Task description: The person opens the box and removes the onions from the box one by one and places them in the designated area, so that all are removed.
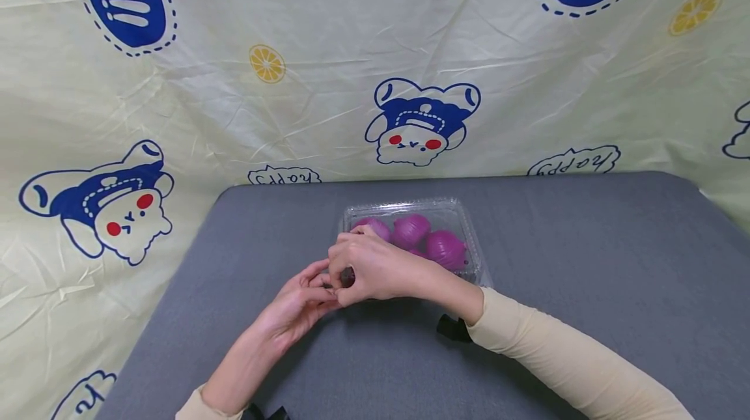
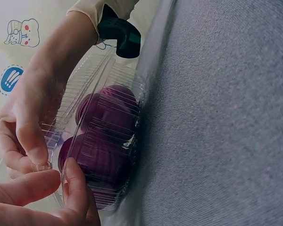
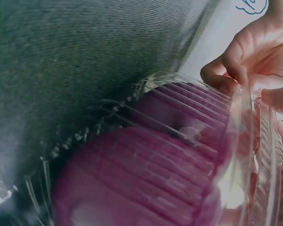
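Purple onions [image 1: 446, 249], several of them, lie inside a clear plastic clamshell box [image 1: 473, 238]. At the box's near left corner, my left hand [image 1: 295, 303] pinches the rim between thumb and fingers. My right hand [image 1: 375, 267] reaches across the box from the right, its curled fingers gripping the edge of the lid at that same corner. In the left wrist view the fingertips of both hands nearly meet there, beside an onion [image 2: 96, 160]. The right wrist view shows the lid edge [image 3: 273, 165] and the base rim [image 3: 243, 155] as separate lines.
The box stands on a grey cloth-covered table [image 1: 586, 264]. Behind it hangs a pale printed curtain [image 1: 328, 114] with blue cartoon figures and orange slices. A black wrist device [image 1: 454, 329] sits under the right sleeve, just in front of the box.
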{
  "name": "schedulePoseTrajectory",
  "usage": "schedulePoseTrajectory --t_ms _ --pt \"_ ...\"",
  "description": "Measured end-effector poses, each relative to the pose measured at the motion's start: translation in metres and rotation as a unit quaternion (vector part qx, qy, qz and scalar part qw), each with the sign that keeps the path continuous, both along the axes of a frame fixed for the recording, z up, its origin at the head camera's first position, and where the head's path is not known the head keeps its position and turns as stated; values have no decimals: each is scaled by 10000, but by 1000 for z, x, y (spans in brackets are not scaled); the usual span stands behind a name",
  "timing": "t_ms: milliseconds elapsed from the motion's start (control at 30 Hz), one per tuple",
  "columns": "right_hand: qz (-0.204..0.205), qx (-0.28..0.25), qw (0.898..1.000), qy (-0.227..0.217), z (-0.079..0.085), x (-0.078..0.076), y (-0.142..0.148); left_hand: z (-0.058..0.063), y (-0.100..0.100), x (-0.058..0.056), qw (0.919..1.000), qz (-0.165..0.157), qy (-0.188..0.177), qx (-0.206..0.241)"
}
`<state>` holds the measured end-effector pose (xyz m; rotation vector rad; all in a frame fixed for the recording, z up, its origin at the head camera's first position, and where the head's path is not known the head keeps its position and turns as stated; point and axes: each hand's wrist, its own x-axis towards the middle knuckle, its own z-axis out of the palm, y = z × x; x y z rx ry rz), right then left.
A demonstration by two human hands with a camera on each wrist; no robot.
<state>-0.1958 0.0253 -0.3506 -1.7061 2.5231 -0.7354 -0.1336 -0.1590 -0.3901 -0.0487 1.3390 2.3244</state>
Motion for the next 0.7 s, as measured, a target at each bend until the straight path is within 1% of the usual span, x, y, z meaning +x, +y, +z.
schedulePoseTrajectory --t_ms 133,300,467,700 --pt "-65 -5 9999 108 3 4 -1 0 -1 0 10000 63 -41 -66" --pt "-171 -40 9992 351 4 8 1 0 -1 -1 9999 10 14 -147" --pt "-288 -39 9986 434 1 11 6 0 0 0 9996 -35 28 -274" --pt "-718 216 9950 655 1 18 21 1 0 -1 9994 -44 83 -348"
